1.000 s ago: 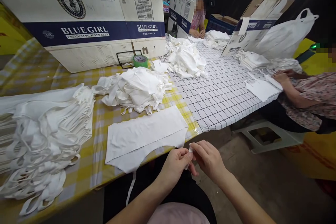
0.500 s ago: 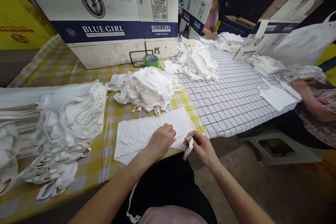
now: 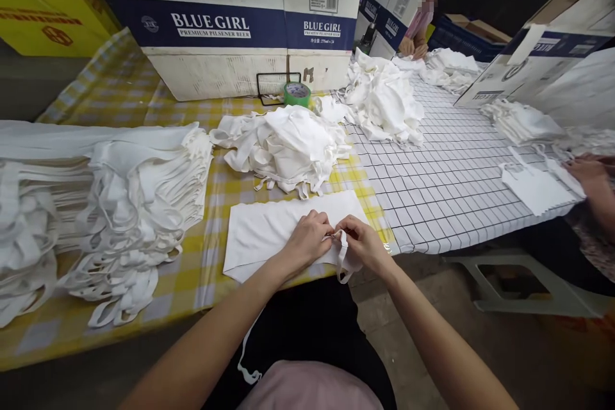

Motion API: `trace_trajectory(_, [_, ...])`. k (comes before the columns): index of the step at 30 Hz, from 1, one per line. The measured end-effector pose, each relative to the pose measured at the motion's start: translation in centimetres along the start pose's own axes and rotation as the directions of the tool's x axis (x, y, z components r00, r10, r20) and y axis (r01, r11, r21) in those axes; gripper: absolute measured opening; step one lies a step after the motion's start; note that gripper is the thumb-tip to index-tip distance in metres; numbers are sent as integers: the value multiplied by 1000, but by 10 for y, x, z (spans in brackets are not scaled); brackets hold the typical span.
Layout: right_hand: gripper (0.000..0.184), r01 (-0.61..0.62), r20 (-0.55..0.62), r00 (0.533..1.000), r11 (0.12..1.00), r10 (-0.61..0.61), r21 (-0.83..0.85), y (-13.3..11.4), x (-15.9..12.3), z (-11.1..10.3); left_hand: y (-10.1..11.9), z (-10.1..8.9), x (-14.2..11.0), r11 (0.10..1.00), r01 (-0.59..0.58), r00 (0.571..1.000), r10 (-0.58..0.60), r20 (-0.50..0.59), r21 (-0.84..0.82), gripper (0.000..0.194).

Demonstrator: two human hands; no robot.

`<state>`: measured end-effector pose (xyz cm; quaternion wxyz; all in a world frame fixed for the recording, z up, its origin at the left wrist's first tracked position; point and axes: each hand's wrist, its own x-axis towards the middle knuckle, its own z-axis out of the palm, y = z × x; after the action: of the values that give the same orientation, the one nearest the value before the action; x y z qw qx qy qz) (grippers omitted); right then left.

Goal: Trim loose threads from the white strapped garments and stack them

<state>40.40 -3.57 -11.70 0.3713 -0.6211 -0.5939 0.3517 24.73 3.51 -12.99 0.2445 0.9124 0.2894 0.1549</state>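
Observation:
A flat white garment (image 3: pixel 264 230) with straps lies folded at the front edge of the table. My left hand (image 3: pixel 310 238) rests on its right half, fingers curled and pinching the lower edge. My right hand (image 3: pixel 359 240) is closed against the left fingertips, pinching a thin white strap (image 3: pixel 343 250) that hangs down in a loop. What exactly sits between the touching fingertips is too small to make out. Behind the garment is a loose heap of white garments (image 3: pixel 293 144). To the left, a thick stack of white garments (image 3: pixel 148 173) has straps dangling towards the table edge.
A large beer carton (image 3: pixel 221 70) stands at the back, with green tape (image 3: pixel 296 95) before it. Another white heap (image 3: pixel 384 96) lies on the grid-patterned cloth (image 3: pixel 408 198). At right, a co-worker's hand (image 3: pixel 590 170) is beside a white strappy top (image 3: pixel 541 186). Another person sits at the back.
My right hand has moved left with the strap, and its fingertips now meet those of my left hand. The view has tilted down and turned slightly left.

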Motion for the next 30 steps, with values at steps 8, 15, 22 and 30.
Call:
trace_trajectory(8, [20, 20, 48, 999, 998, -17, -57, 7, 4, 1, -2, -1, -2, 998, 4, 1000, -4, 12, -56, 13])
trace_trajectory(15, [16, 11, 86, 996, 996, -3, -88, 2, 4, -1, -6, 3, 0, 994, 26, 999, -22, 35, -109, 17])
trace_trajectory(22, [25, 74, 35, 997, 975, -68, -208, 6, 4, 3, -6, 1, 2, 992, 28, 999, -22, 48, -119, 15])
trace_trajectory(30, [22, 161, 27, 986, 913, -162, -375, 1, -4, 1, -4, 0, 1, 985, 31, 999, -26, 30, -172, 18])
